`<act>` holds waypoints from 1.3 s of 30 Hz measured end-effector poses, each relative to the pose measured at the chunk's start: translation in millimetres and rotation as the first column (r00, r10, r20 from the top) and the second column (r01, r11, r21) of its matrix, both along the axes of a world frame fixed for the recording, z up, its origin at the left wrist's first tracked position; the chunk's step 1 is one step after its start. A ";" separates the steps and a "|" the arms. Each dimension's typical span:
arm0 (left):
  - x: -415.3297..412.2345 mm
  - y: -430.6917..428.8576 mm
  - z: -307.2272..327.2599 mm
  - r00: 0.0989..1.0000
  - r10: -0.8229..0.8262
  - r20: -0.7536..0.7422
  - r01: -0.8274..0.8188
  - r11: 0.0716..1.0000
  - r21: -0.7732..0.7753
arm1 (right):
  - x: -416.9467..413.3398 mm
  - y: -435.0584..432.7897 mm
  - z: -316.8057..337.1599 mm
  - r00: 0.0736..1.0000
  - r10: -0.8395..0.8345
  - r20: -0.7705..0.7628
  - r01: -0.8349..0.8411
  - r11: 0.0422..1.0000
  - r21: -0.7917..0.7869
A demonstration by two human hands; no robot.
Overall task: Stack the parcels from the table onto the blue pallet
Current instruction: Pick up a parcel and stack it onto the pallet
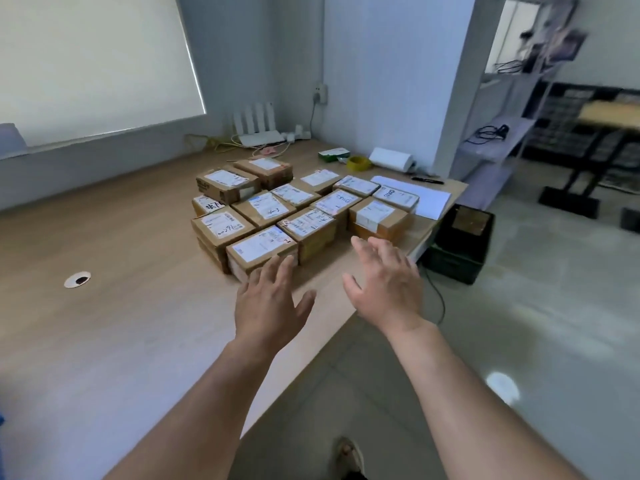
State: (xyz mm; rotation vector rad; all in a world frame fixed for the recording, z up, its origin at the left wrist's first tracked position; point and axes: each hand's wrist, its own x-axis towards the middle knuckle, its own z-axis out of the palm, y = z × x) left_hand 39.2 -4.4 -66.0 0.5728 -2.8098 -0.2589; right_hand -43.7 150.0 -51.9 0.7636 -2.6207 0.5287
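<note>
Several brown cardboard parcels (pixel 306 226) with white labels lie packed together on the wooden table (pixel 114 306), near its right edge. The nearest parcel (pixel 259 251) sits at the front of the group. My left hand (pixel 270 303) is stretched out with fingers spread, its fingertips just at that nearest parcel's front edge. My right hand (pixel 384 282) is open too, hovering over the table edge to the right, close to the parcel (pixel 379 218) at the front right. Neither hand holds anything. No blue pallet is in view.
A black crate (pixel 460 247) stands on the floor beside the table's right edge. White paper (pixel 426 199), a pen (pixel 427 180), a yellow tape roll (pixel 359 163) and a white router (pixel 258 128) lie at the table's far end. Metal shelving (pixel 498 133) stands at right.
</note>
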 end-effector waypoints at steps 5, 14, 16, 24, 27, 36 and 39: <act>-77.3 28.9 -6.2 0.998 -0.066 0.013 0.066 0.997 0.047 | -61.6 34.6 -9.1 0.995 -0.098 0.024 0.098 0.995 0.021; -209.8 39.6 -15.2 0.996 -0.077 0.049 0.072 0.993 0.092 | -185.2 48.2 -15.4 0.988 -0.140 0.072 0.138 0.990 0.032; -233.6 36.7 -20.8 0.997 -0.063 0.051 0.057 0.993 0.106 | -210.4 45.3 -18.7 0.986 -0.135 0.100 0.130 0.990 0.058; -300.2 21.7 -46.0 0.996 0.008 0.090 -0.023 0.986 0.166 | -293.0 26.6 -35.1 0.972 -0.100 0.210 0.074 0.989 0.130; -311.9 19.7 -55.8 0.993 0.038 0.116 -0.060 0.979 0.193 | -313.3 23.1 -45.0 0.962 -0.095 0.255 0.062 0.989 0.137; -343.4 34.0 -69.0 0.971 0.141 0.191 -0.201 0.917 0.343 | -375.0 21.9 -64.4 0.922 -0.021 0.387 -0.056 0.981 0.185; -357.2 43.9 -73.3 0.958 0.188 0.218 -0.259 0.893 0.369 | -397.3 22.2 -69.2 0.913 0.049 0.404 -0.141 0.970 0.200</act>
